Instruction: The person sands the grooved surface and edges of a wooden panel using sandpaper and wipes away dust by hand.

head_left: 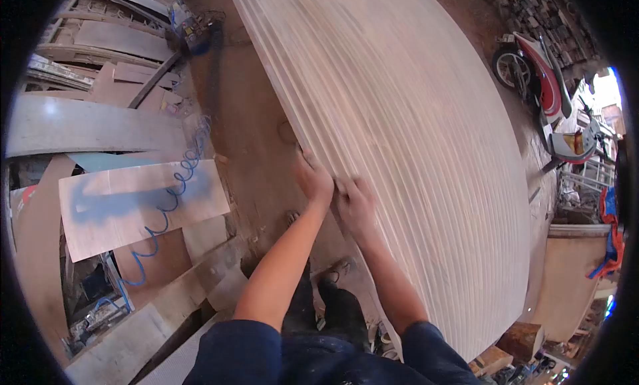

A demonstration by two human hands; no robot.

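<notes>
A large pale wooden panel (pixel 413 145) with long parallel grooves and ridges stretches from my front edge to the far side. My left hand (pixel 314 179) is at its left edge, fingers curled; whatever may be inside them is hidden. Close beside it, my right hand (pixel 357 202) rests on the outermost ridges with bent fingers pressed together. Its fingertips are slightly blurred, and anything under them cannot be made out. Both wrists nearly meet at the panel's edge.
A blue coiled hose (pixel 170 202) hangs over a board (pixel 143 205) with blue-grey paint on the left. Stacked boards (pixel 100 129) lie beyond it. A red and white motorbike (pixel 542 79) stands at the right, near a wooden block (pixel 521 340). My feet are on the brown floor (pixel 249 119).
</notes>
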